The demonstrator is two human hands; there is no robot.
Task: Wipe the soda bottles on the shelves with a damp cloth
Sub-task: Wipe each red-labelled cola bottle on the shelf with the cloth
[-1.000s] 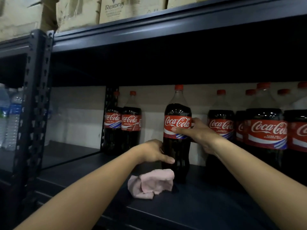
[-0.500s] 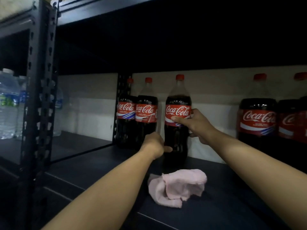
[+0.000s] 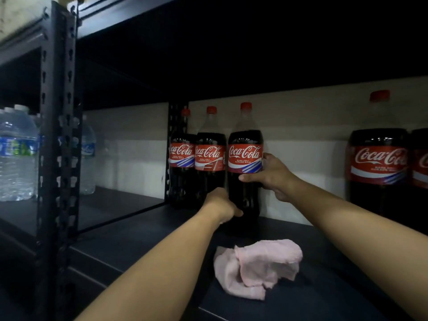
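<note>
A tall cola bottle (image 3: 245, 144) with a red cap and red label stands at the back of the dark shelf (image 3: 148, 237), close beside two like bottles (image 3: 209, 149). My right hand (image 3: 271, 174) grips it at the label's lower edge from the right. My left hand (image 3: 222, 206) grips its lower body from the left. A crumpled pink cloth (image 3: 257, 267) lies loose on the shelf in front of the bottle, between my forearms, with neither hand on it.
More cola bottles (image 3: 379, 163) stand at the right end of the shelf. A black slotted upright post (image 3: 58, 135) divides the bays; water bottles (image 3: 16, 151) fill the left bay. The shelf above (image 3: 231, 42) hangs low and dark.
Both hands have slid the held bottle left and back, up against the two bottles by the rear post. The cloth has stayed put.
</note>
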